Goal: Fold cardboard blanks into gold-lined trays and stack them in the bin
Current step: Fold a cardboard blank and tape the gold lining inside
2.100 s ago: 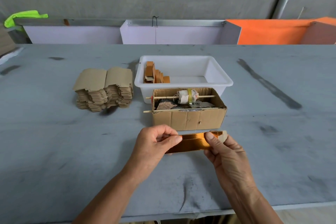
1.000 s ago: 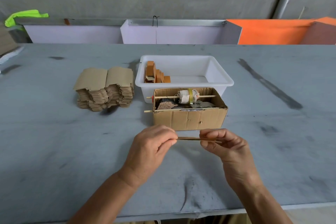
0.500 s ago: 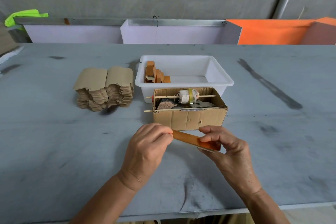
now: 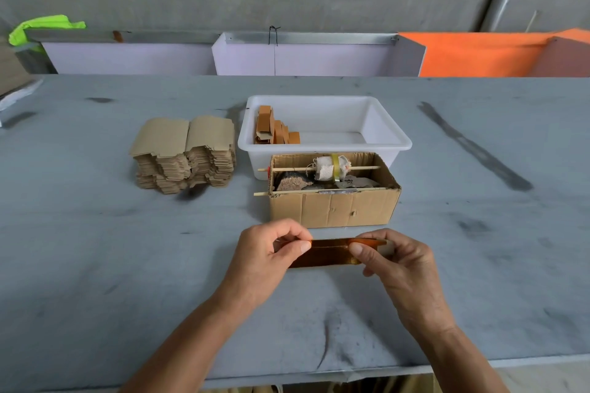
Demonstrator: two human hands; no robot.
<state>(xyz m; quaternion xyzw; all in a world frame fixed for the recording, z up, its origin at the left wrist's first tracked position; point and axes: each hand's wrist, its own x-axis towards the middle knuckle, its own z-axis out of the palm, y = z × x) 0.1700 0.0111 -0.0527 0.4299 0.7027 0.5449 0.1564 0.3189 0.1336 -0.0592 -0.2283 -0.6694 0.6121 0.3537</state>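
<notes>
Head view, left hand (image 4: 265, 252) and right hand (image 4: 396, 262) pinch ends of gold-lined blank (image 4: 325, 254), shiny amber strip, long edge folded, just above table (image 4: 95, 249), near cardboard box (image 4: 332, 207), white bin (image 4: 383, 124) behind

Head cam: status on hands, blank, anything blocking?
Left hand and right hand each pinch an end of the gold-lined blank. Blank above table, fold unfinished. Cardboard box sits between hands and white bin.

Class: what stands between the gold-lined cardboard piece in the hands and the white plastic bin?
The open brown cardboard box, seen in the head view.
</notes>
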